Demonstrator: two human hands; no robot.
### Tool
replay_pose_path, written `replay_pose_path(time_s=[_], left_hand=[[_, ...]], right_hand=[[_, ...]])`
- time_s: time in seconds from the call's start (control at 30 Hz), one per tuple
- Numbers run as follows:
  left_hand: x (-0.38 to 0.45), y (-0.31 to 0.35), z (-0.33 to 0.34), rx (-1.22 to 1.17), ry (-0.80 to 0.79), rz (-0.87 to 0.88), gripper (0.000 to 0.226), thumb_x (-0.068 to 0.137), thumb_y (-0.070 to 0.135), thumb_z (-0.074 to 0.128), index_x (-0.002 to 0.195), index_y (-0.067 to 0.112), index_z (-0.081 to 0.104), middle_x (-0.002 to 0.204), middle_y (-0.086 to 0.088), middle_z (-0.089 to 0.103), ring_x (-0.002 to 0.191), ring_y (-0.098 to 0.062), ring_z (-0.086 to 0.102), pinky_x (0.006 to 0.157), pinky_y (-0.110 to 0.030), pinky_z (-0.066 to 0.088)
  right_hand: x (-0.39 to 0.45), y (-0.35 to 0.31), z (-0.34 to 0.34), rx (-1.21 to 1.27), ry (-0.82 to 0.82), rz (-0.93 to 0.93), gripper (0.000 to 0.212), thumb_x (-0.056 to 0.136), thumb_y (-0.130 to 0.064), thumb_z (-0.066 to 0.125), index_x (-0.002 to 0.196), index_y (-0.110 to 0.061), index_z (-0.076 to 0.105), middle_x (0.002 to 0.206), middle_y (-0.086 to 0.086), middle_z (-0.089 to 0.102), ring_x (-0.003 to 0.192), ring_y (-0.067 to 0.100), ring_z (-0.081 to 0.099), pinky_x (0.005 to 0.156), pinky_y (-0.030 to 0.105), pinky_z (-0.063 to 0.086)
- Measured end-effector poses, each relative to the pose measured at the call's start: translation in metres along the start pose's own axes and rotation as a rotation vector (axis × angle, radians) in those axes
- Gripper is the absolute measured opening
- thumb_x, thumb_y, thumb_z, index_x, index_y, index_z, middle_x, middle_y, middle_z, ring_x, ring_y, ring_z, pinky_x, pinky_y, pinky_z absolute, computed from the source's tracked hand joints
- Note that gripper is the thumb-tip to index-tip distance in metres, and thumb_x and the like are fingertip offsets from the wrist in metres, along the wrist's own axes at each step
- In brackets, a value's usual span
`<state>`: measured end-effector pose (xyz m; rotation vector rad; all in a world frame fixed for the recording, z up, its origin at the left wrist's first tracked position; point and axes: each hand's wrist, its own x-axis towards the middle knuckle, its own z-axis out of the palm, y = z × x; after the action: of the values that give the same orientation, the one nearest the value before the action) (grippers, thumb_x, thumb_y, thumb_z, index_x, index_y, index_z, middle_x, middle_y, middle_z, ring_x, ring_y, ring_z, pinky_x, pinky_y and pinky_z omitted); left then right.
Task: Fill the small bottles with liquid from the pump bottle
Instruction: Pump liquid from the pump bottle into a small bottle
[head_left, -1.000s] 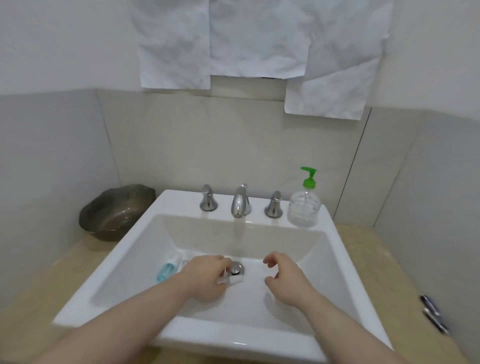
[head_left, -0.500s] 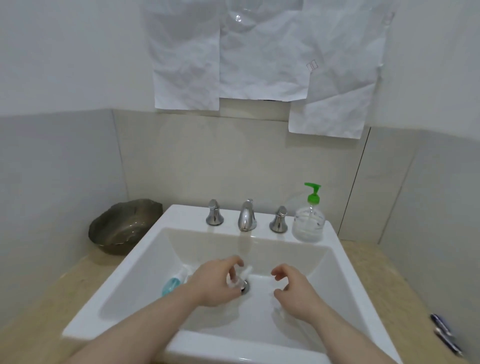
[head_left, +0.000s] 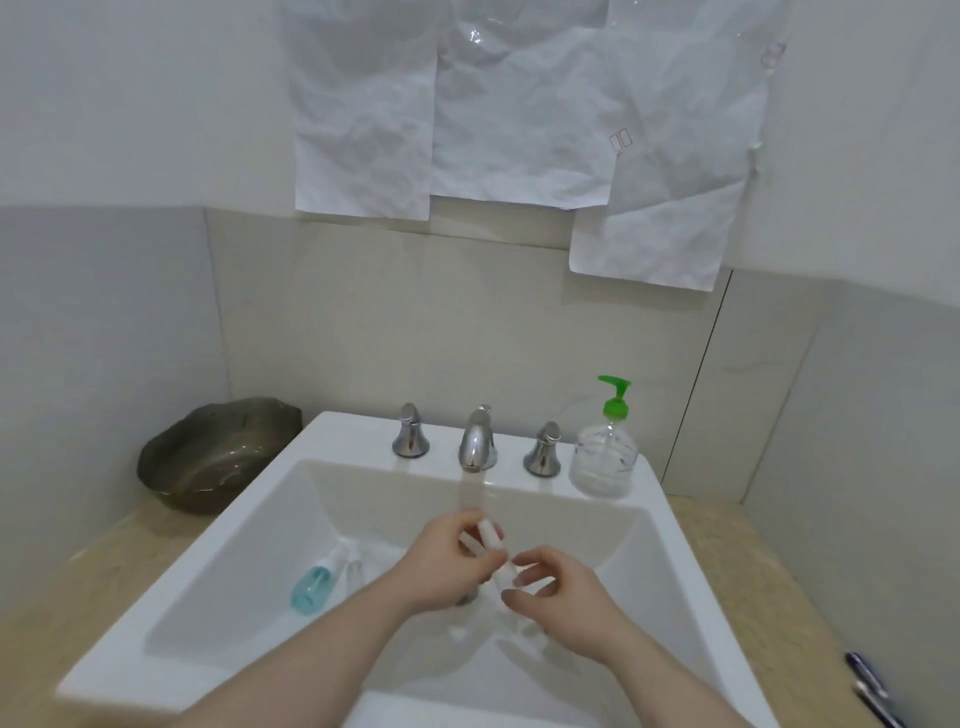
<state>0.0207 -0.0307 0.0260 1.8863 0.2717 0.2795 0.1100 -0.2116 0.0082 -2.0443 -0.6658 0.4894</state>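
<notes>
both hands meet over the middle of the white sink (head_left: 218, 561), above the drain. the left hand (head_left: 441, 564) has its fingers curled round a small clear bottle (head_left: 491, 535), which is lifted off the basin floor and tilted, its upper end pointing toward the tap. the right hand (head_left: 558, 592) pinches at the lower end of that bottle with thumb and forefinger; the blur there hides whether it holds a cap or the bottle itself. a second small bottle with blue liquid (head_left: 311, 590) lies on its side on the basin floor to the left, well apart from the hands, with another clear piece just beside it that is too faint to tell. the pump bottle (head_left: 603, 462), clear with a green pump head, stands upright on the sink's back right corner, just beside the right tap handle (head_left: 543, 456). the chrome spout (head_left: 477, 439) sits at the middle of the back rim. a dark bowl (head_left: 218, 457) rests on the beige table (head_left: 769, 597) left of the sink.
</notes>
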Motion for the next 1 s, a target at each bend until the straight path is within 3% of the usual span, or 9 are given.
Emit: replay_pose_path(time_s=[0.1, 0.23, 0.43, 0.6, 0.67, 0.77, 0.87, 0.93, 1.0], left_hand=[[-0.001, -0.001, 0.0, -0.062, -0.009, -0.02, 0.013, 0.092, 0.017, 0.07, 0.102, 0.018, 0.061, 0.089, 0.001, 0.069, 0.071, -0.028, 0.075, 0.062, -0.038, 0.052], [-0.002, 0.006, 0.0, -0.084, -0.02, -0.009, 0.021, 0.099, 0.008, 0.057, 0.116, 0.021, 0.061, 0.102, -0.009, 0.07, 0.072, -0.026, 0.073, 0.066, -0.031, 0.058], [0.0, 0.002, -0.003, 0.093, 0.043, 0.035, 0.005, 0.098, 0.018, 0.065, 0.095, 0.014, 0.065, 0.077, 0.006, 0.064, 0.059, -0.016, 0.063, 0.057, -0.041, 0.056], [0.0, -0.003, -0.004, 0.226, 0.105, -0.049, 0.048, 0.086, 0.059, 0.071, 0.073, 0.016, 0.054, 0.064, 0.002, 0.056, 0.056, -0.017, 0.062, 0.051, -0.038, 0.051], [-0.002, -0.004, -0.005, 0.237, 0.069, -0.023, 0.042, 0.084, 0.06, 0.07, 0.086, 0.019, 0.06, 0.082, 0.004, 0.065, 0.062, -0.015, 0.065, 0.05, -0.037, 0.053], [-0.002, -0.003, -0.005, 0.146, 0.022, 0.07, 0.028, 0.084, 0.032, 0.067, 0.112, 0.034, 0.064, 0.108, 0.011, 0.067, 0.07, -0.01, 0.062, 0.061, -0.043, 0.058], [0.001, -0.003, -0.003, 0.167, 0.013, 0.124, 0.029, 0.09, 0.016, 0.062, 0.11, 0.035, 0.07, 0.102, 0.009, 0.066, 0.065, -0.01, 0.06, 0.063, -0.038, 0.056], [0.003, -0.007, -0.003, 0.252, 0.044, 0.131, 0.018, 0.094, 0.021, 0.064, 0.101, 0.036, 0.071, 0.095, 0.008, 0.064, 0.059, -0.008, 0.058, 0.064, -0.029, 0.053], [0.006, -0.011, -0.005, 0.33, 0.083, 0.109, 0.009, 0.095, 0.035, 0.064, 0.088, 0.035, 0.07, 0.085, 0.009, 0.066, 0.06, -0.006, 0.056, 0.07, -0.032, 0.054]], right_hand=[[0.0, -0.001, 0.001, 0.006, -0.027, -0.002, 0.033, 0.081, -0.034, 0.085, 0.111, -0.026, 0.072, 0.101, -0.005, 0.075, 0.065, 0.004, 0.065, 0.058, 0.019, 0.051], [0.0, -0.001, 0.001, 0.008, -0.061, 0.01, 0.024, 0.085, -0.028, 0.081, 0.108, -0.023, 0.074, 0.098, -0.002, 0.077, 0.065, 0.007, 0.066, 0.057, 0.021, 0.052], [0.001, 0.002, -0.004, 0.002, -0.078, 0.005, 0.021, 0.09, -0.023, 0.079, 0.111, -0.022, 0.075, 0.097, -0.005, 0.078, 0.065, 0.011, 0.07, 0.059, 0.018, 0.05], [-0.001, 0.003, -0.008, -0.002, -0.091, 0.008, 0.024, 0.087, -0.021, 0.082, 0.111, -0.023, 0.075, 0.101, -0.006, 0.078, 0.061, 0.009, 0.066, 0.067, 0.017, 0.054], [-0.002, 0.004, -0.009, -0.014, -0.101, 0.016, 0.025, 0.087, -0.02, 0.082, 0.112, -0.022, 0.075, 0.104, -0.005, 0.078, 0.061, 0.01, 0.065, 0.066, 0.017, 0.054], [0.0, 0.004, -0.01, -0.003, -0.082, 0.017, 0.024, 0.087, -0.02, 0.082, 0.111, -0.02, 0.076, 0.101, -0.003, 0.078, 0.059, 0.011, 0.065, 0.068, 0.02, 0.054], [0.003, 0.006, -0.011, 0.011, -0.076, 0.017, 0.024, 0.087, -0.021, 0.081, 0.111, -0.02, 0.076, 0.098, -0.004, 0.078, 0.059, 0.011, 0.066, 0.07, 0.025, 0.057], [0.004, 0.007, -0.011, 0.005, -0.085, 0.013, 0.025, 0.087, -0.021, 0.081, 0.112, -0.021, 0.076, 0.1, -0.004, 0.078, 0.059, 0.01, 0.066, 0.07, 0.027, 0.058], [0.004, 0.007, -0.011, 0.006, -0.079, 0.004, 0.025, 0.088, -0.02, 0.081, 0.112, -0.021, 0.076, 0.102, -0.003, 0.078, 0.059, 0.009, 0.066, 0.07, 0.025, 0.058]])
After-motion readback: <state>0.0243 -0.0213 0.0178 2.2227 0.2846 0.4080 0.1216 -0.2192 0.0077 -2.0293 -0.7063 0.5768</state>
